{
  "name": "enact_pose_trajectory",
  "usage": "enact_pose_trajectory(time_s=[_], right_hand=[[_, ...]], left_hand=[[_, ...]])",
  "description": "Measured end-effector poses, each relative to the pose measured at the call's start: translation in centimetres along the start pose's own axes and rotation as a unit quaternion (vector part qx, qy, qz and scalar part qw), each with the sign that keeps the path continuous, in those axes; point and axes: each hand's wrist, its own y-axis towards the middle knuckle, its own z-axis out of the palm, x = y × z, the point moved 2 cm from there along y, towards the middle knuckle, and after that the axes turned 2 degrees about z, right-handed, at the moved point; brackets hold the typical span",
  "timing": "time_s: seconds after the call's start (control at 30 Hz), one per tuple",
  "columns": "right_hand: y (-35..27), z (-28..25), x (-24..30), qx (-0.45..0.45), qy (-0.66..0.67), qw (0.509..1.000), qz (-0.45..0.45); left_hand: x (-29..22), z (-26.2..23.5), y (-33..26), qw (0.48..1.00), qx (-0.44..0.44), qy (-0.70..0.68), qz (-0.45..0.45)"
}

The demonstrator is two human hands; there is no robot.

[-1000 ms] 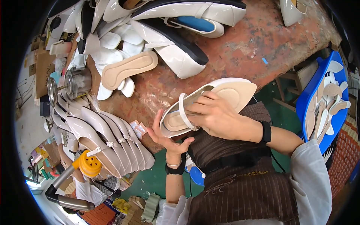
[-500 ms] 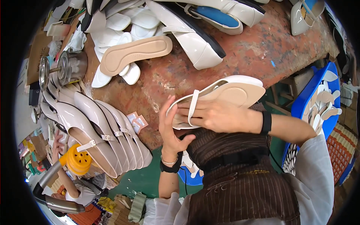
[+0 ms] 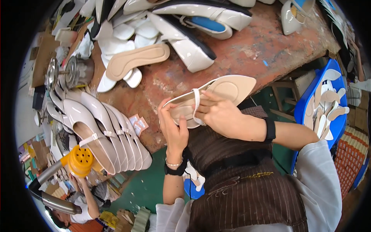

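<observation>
A white strapped shoe [image 3: 210, 82] lies across both my hands above the table's near edge, its heel end at the left. Beige insole lining [image 3: 236, 88] shows at its wide, pointed right end, and a beige heel pad [image 3: 181, 112] inside the heel. My left hand [image 3: 173, 125] is wrapped round the heel end, fingers on the far rim and thumb inside. With bent fingers my right hand [image 3: 222, 116] grips the narrow white strap [image 3: 196, 101] at mid-shoe; it hides part of the near side.
A row of pale shoes [image 3: 112, 135] stands at the left by a yellow-headed nozzle [image 3: 80, 161]. A loose beige insole [image 3: 137, 60] lies on white pads. More white shoes [image 3: 181, 38] lie farther back. A blue bin [image 3: 319, 96] of insoles stands at the right. Another person [image 3: 79, 205] sits lower left.
My right hand has drawn back out of the shoe onto the strap. The shoe is tilted differently, with more insole showing at its right end. The whole view has shifted slightly.
</observation>
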Motion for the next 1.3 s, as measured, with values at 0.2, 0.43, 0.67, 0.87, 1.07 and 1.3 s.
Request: enact_pose_trajectory(time_s=[0.2, 0.43, 0.67, 0.87, 1.07, 1.3], right_hand=[[-1.9, -5.5, -5.8, -0.272, -0.092, 0.925, 0.249], [-2.5, -9.6, -6.2, -0.175, 0.126, 0.946, 0.243], [-6.4, -4.2, -3.5, -0.103, -0.069, 0.962, 0.244], [-3.1, -5.1, -6.5, -0.135, -0.066, 0.962, 0.23], [-2.4, -4.8, -7.3, -0.063, -0.071, 0.947, 0.308], [-4.1, -2.5, -6.2, -0.039, -0.168, 0.942, 0.287]], left_hand=[[-7.2, 3.9, -2.2, 0.983, 0.136, 0.114, 0.047], [-10.6, 8.4, -1.0, 0.957, 0.221, 0.165, 0.091], [-10.8, 9.6, -0.7, 0.925, 0.293, 0.217, 0.11], [-10.7, 9.2, -0.3, 0.924, 0.27, 0.249, 0.108], [-11.1, 9.4, -0.3, 0.928, 0.27, 0.229, 0.115], [-9.9, 9.7, -1.1, 0.926, 0.289, 0.219, 0.107]])
